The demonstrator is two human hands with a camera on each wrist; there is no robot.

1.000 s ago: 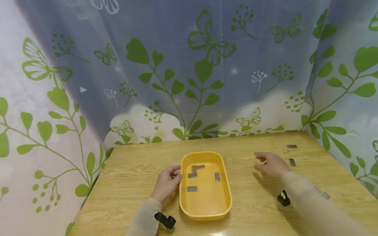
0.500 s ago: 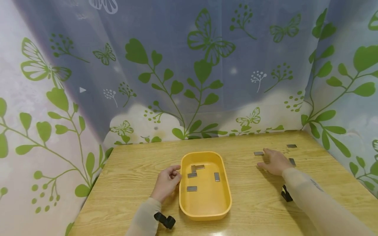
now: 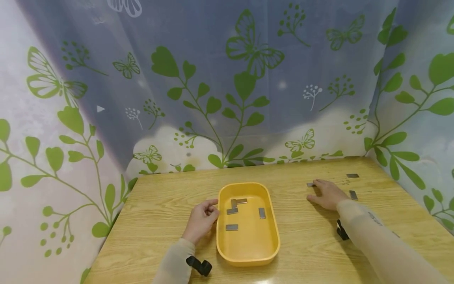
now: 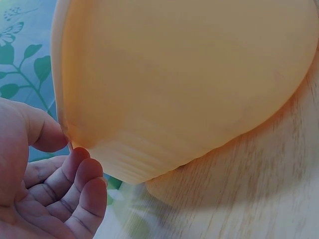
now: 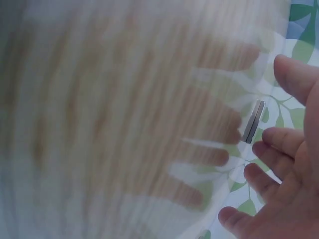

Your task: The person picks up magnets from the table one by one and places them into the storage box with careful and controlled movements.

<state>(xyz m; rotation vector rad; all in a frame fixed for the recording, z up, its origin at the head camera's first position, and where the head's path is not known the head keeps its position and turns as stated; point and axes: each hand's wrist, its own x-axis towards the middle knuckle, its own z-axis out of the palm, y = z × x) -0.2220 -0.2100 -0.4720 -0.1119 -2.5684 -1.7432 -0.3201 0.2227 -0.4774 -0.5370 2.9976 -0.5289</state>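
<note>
In the head view, a yellow tray [image 3: 248,252] stands on the wooden table, with several small grey rectangular metal plates [image 3: 232,227] lying inside. My left hand [image 3: 200,221] rests at its left side; in the left wrist view, loosely bent fingertips touch the tray's outer wall [image 4: 149,99] near a corner. My right hand [image 3: 328,194] is low over the table, right of the tray. Its fingers reach over another metal plate [image 3: 310,184], partly covered in the head view. In the right wrist view this plate [image 5: 253,122] lies just beyond the spread fingers, apart from them.
Two more metal plates lie to the right, one far back [image 3: 352,176] and one beside my right hand [image 3: 353,195]. Part of another plate [image 3: 395,234] shows by the right sleeve. A patterned curtain [image 3: 248,98] closes off the table's back and sides.
My right hand first drew back to the right, uncovering the nearest metal plate, then moved slightly left over it again. The left hand and tray have stayed in place.
</note>
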